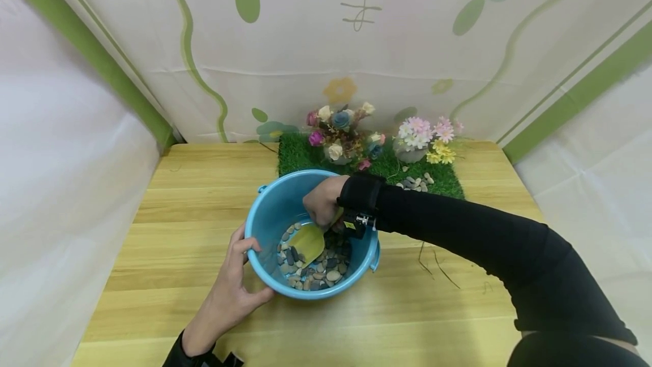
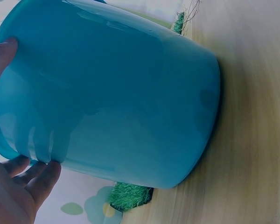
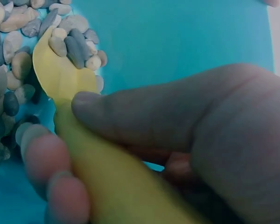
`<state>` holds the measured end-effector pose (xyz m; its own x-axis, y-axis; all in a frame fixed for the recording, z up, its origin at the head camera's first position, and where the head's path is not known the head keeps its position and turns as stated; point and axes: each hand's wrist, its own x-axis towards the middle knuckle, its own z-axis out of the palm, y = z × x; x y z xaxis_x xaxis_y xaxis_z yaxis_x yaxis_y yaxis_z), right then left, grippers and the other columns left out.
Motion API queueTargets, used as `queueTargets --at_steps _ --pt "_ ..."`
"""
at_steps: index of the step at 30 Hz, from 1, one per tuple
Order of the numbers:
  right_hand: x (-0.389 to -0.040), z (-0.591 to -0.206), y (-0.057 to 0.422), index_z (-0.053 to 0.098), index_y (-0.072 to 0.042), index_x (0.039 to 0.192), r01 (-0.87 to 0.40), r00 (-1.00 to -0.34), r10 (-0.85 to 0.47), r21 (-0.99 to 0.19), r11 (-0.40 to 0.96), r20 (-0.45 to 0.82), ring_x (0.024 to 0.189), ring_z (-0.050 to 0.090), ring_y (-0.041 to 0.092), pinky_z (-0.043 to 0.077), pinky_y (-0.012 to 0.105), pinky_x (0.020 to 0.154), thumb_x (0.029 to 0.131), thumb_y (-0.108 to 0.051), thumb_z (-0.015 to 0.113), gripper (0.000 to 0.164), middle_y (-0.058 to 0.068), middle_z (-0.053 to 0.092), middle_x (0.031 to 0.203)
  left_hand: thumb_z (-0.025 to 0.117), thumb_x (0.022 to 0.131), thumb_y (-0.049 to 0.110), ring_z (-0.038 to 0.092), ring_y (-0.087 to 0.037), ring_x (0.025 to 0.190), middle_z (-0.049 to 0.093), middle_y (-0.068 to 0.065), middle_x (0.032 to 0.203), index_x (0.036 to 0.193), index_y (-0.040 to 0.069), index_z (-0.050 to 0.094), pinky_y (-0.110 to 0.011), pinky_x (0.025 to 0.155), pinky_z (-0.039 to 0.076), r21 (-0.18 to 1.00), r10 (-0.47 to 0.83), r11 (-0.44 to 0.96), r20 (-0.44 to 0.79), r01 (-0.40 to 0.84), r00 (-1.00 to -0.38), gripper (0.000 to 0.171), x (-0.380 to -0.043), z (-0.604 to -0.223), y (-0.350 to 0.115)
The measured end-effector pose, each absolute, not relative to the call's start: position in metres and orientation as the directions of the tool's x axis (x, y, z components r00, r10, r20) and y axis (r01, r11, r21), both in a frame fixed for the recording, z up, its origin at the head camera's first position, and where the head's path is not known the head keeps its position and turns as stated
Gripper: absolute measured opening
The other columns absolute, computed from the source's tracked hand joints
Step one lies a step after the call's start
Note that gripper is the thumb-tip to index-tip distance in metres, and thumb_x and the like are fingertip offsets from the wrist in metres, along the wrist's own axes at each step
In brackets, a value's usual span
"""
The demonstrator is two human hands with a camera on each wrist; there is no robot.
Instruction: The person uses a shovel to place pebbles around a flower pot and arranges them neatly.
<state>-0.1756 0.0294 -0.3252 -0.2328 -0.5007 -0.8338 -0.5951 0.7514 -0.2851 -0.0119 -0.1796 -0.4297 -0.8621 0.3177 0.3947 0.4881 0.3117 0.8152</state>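
Observation:
A blue bucket (image 1: pixel 265 265) stands on the wooden table, its floor covered with grey and tan pebbles (image 1: pixel 333 275). My left hand (image 1: pixel 231 293) holds the bucket's rim at the left, fingertips hooked over the edge and thumb against the near side. Inside the bucket, my right hand (image 1: pixel 326 200) grips the handle of a yellow toy shovel (image 1: pixel 308 242), thumb along the top and fingers wrapped round it. In the right wrist view the shovel's blade (image 3: pixel 60 74) lies among the pebbles, with several stones (image 3: pixel 74 49) at its tip.
Behind the bucket lies a green artificial grass mat (image 1: pixel 295 154). On it are a mixed flower arrangement (image 1: pixel 343 129), a pot of pink and yellow flowers (image 1: pixel 415 143) and a small heap of pebbles (image 1: pixel 416 184). Thin dark twigs (image 1: pixel 445 269) lie on the table (image 1: pixel 183 242) at the right.

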Motion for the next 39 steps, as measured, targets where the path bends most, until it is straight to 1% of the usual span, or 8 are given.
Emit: queueTargets --at_steps 3,9,16,21,27,32,36,39 --pt "-0.1748 -0.3258 0.0300 0.055 -0.011 0.060 -0.600 -0.234 -0.499 -0.280 0.749 -0.834 0.046 0.043 0.011 0.030 0.025 0.049 0.105 -0.013 0.056 0.044 0.003 0.055 0.057 0.088 0.071 0.008 0.039 -0.043 0.133 0.022 -0.013 0.160 0.121 0.001 0.038 -0.062 0.090 0.050 0.815 0.315 0.307 0.400 0.492 -0.860 0.071 -0.0121 -0.4299 -0.1792" --pt "-0.1747 -0.3257 0.0306 0.047 -0.015 0.056 -0.600 -0.225 -0.521 -0.305 0.740 -0.823 0.046 0.043 0.011 0.028 0.025 0.050 0.104 -0.013 0.057 0.050 0.002 0.052 0.056 0.089 0.070 0.007 0.040 -0.044 0.133 0.023 -0.012 0.160 0.121 0.004 0.038 -0.064 0.089 0.050 0.811 0.310 0.311 0.407 0.496 -0.859 0.072 -0.0127 -0.4311 -0.1793" --pt "-0.1743 -0.3260 0.0307 0.043 -0.017 0.055 -0.580 -0.222 -0.530 -0.327 0.747 -0.818 0.049 0.049 0.012 0.035 0.025 0.051 0.104 -0.011 0.057 0.052 0.007 0.055 0.061 0.088 0.071 0.007 0.039 -0.043 0.133 0.022 -0.012 0.161 0.122 0.006 0.037 -0.063 0.089 0.051 0.812 0.318 0.311 0.400 0.493 -0.860 0.072 -0.0123 -0.4315 -0.1807" --pt "-0.1741 -0.3256 0.0310 0.040 -0.017 0.055 -0.580 -0.238 -0.510 -0.301 0.757 -0.827 0.047 0.048 0.012 0.031 0.025 0.050 0.104 -0.013 0.057 0.052 0.007 0.053 0.060 0.088 0.072 0.009 0.039 -0.042 0.134 0.021 -0.011 0.161 0.122 0.005 0.037 -0.062 0.090 0.051 0.811 0.323 0.319 0.394 0.491 -0.860 0.071 -0.0127 -0.4319 -0.1813" --pt "-0.1740 -0.3243 0.0308 0.045 -0.016 0.057 -0.590 -0.230 -0.504 -0.293 0.753 -0.833 0.048 0.047 0.012 0.030 0.026 0.051 0.105 -0.013 0.057 0.049 0.004 0.054 0.058 0.088 0.072 0.009 0.039 -0.042 0.134 0.022 -0.012 0.161 0.122 0.002 0.038 -0.063 0.090 0.050 0.810 0.327 0.310 0.402 0.498 -0.856 0.071 -0.0133 -0.4322 -0.1807" --pt "-0.1736 -0.3223 0.0316 0.048 -0.013 0.060 -0.591 -0.220 -0.511 -0.303 0.747 -0.831 0.049 0.048 0.012 0.032 0.026 0.052 0.104 -0.012 0.057 0.045 0.002 0.053 0.056 0.088 0.071 0.006 0.039 -0.043 0.134 0.021 -0.011 0.161 0.122 0.004 0.038 -0.062 0.090 0.050 0.810 0.324 0.317 0.396 0.493 -0.859 0.072 -0.0131 -0.4324 -0.1809" --pt "-0.1732 -0.3216 0.0323 0.047 -0.014 0.059 -0.587 -0.210 -0.525 -0.323 0.742 -0.825 0.050 0.048 0.012 0.035 0.026 0.053 0.104 -0.010 0.057 0.046 0.001 0.051 0.056 0.088 0.072 0.007 0.039 -0.044 0.134 0.020 -0.011 0.162 0.122 0.006 0.037 -0.062 0.090 0.050 0.812 0.324 0.322 0.388 0.486 -0.863 0.072 -0.0128 -0.4324 -0.1811" --pt "-0.1731 -0.3223 0.0316 0.044 -0.015 0.057 -0.585 -0.211 -0.523 -0.321 0.744 -0.826 0.050 0.047 0.012 0.035 0.026 0.054 0.104 -0.009 0.056 0.049 0.002 0.052 0.057 0.089 0.072 0.007 0.039 -0.044 0.134 0.020 -0.011 0.161 0.121 0.005 0.037 -0.061 0.091 0.051 0.811 0.324 0.327 0.385 0.484 -0.864 0.071 -0.0127 -0.4326 -0.1815"
